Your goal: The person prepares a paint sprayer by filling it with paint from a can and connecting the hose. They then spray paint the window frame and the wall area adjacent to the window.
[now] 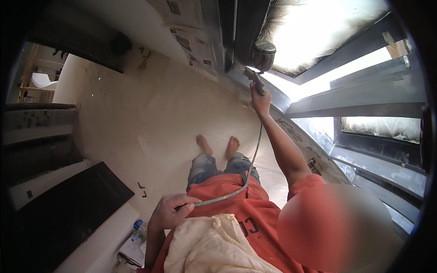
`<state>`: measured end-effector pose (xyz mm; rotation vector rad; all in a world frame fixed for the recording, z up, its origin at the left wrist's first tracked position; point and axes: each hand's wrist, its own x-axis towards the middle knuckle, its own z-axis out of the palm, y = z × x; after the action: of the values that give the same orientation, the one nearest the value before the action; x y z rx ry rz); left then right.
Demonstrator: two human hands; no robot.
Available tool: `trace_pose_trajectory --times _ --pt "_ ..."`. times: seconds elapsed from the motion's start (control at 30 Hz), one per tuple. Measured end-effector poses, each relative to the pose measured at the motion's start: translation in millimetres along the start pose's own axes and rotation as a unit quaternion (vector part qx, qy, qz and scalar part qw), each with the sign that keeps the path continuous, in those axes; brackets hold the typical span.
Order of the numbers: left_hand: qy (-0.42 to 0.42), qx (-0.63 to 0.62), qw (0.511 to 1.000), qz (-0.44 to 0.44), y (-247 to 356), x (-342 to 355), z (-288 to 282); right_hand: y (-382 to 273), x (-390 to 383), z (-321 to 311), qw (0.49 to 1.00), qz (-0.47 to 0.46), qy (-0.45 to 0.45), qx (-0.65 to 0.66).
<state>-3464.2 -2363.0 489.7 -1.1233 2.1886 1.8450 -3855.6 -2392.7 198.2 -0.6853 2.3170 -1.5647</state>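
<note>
A spray gun (256, 81) is in my right hand (261, 101), raised on an outstretched arm, its fingers wrapped round the handle. The gun's dark cup (264, 55) shows above it, close to the grey frame by the bright window. From the gun a thin green hose (257, 145) runs down across my red shirt to my left hand (172, 210). That hand is closed round the hose in front of my waist. A cream cloth (214, 250) hangs over my chest below the hose.
Plastic film covers the bright window (318, 32); grey boards (359, 107) slant at the right. A large black panel (77, 218) stands at lower left, near a bottle with a blue cap (138, 224). My bare feet stand on the pale, dusty floor (150, 113).
</note>
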Motion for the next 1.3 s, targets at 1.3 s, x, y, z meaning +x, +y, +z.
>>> trace_pose_trajectory --times 1.3 --pt "-0.085 -0.045 0.991 0.096 -16 62 -40 -229 -19 -92 0.958 -0.246 0.093 0.117"
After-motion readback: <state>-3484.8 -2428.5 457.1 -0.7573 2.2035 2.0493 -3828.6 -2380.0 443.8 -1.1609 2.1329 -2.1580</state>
